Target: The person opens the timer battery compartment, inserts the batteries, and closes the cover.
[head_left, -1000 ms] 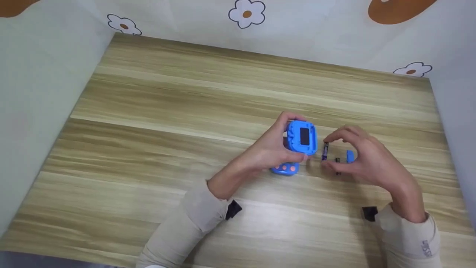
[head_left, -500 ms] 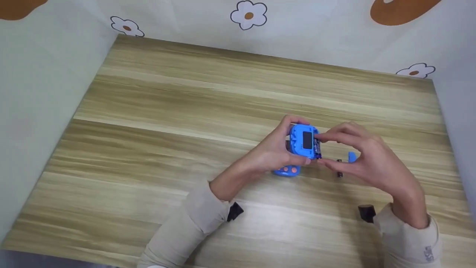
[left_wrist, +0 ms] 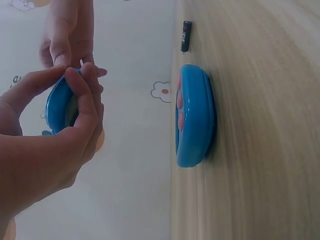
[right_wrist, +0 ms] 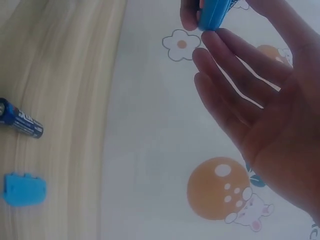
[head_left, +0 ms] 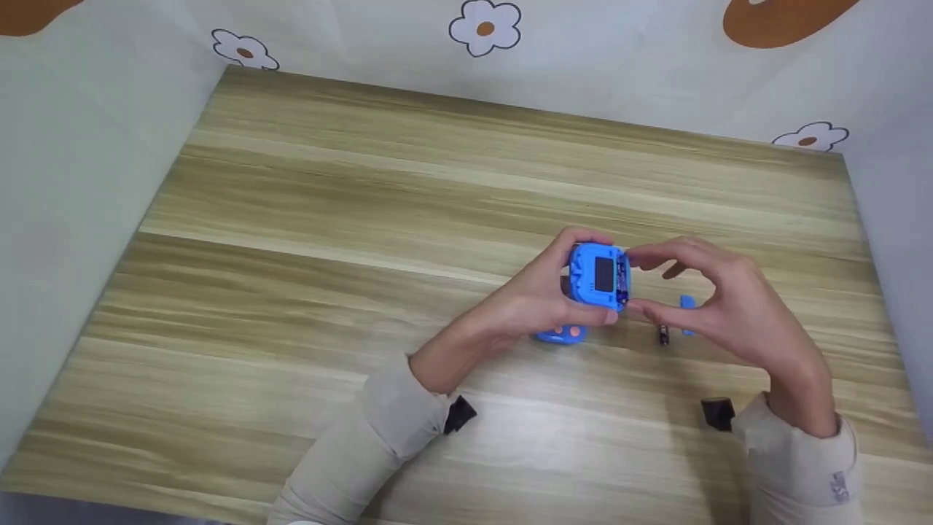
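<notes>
My left hand [head_left: 528,295] grips a rounded blue plastic device [head_left: 594,277] by its edges, its back turned up with a dark rectangular label. A slim battery [head_left: 622,281] lies along the slot at its right side. At the two ends of that battery are the thumb and a fingertip of my right hand [head_left: 743,313]; in the right wrist view its other fingers are loosely extended, one tip right at the blue device [right_wrist: 212,15]. Below the left hand, a second blue piece [left_wrist: 195,120] with round pinkish-orange buttons lies on the table.
Under my right hand a second battery [right_wrist: 22,121] lies on the wooden table [head_left: 328,292]. Beside it is a small blue battery cover [right_wrist: 25,189]. White walls [head_left: 619,65] with flower prints stand around the table's back and sides.
My right hand has carried the battery left to the device and brought it down into the slot. My left hand has shifted slightly right and toward me with the device.
</notes>
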A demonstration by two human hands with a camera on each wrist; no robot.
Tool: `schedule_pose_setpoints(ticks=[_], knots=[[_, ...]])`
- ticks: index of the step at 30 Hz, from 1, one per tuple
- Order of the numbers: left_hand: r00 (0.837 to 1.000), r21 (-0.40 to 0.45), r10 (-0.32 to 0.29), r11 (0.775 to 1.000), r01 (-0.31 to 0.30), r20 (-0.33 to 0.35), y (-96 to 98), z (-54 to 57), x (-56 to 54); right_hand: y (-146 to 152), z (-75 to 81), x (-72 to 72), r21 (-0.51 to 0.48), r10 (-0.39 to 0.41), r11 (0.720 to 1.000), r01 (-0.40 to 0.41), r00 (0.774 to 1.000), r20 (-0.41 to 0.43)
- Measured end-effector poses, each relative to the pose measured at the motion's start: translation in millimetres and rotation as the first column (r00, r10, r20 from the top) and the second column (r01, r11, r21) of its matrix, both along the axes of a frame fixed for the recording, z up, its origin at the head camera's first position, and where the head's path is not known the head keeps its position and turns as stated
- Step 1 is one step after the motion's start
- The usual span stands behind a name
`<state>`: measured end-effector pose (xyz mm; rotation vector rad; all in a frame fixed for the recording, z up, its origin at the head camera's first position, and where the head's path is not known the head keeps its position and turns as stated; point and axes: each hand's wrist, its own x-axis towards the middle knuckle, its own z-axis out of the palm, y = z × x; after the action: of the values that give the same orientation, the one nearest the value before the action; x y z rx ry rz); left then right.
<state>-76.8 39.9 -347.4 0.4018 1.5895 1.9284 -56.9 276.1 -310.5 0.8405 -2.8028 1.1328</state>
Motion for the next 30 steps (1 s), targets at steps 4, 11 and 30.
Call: schedule_pose_setpoints(ticks=[4, 11, 30], knots=[[0.998, 0.024, 0.029, 0.999, -0.028, -0.047, 2.3, -3.6, 0.7, -1.6, -1.8, -0.5, -0.047, -0.01, 0.999, 0.012, 0.998, 0.059], [0.988, 0.062, 0.072, 0.996, -0.064, -0.136, 5.2, -6.4, -0.5, -1.4, -4.6, -3.0, -0.115, -0.015, 0.993, 0.029, 0.992, 0.121], [0.99, 0.081, 0.07, 0.995, -0.061, -0.12, 3.5, -3.6, 1.3, -5.0, 0.8, 0.1, -0.141, 0.011, 0.99, 0.003, 0.995, 0.095]])
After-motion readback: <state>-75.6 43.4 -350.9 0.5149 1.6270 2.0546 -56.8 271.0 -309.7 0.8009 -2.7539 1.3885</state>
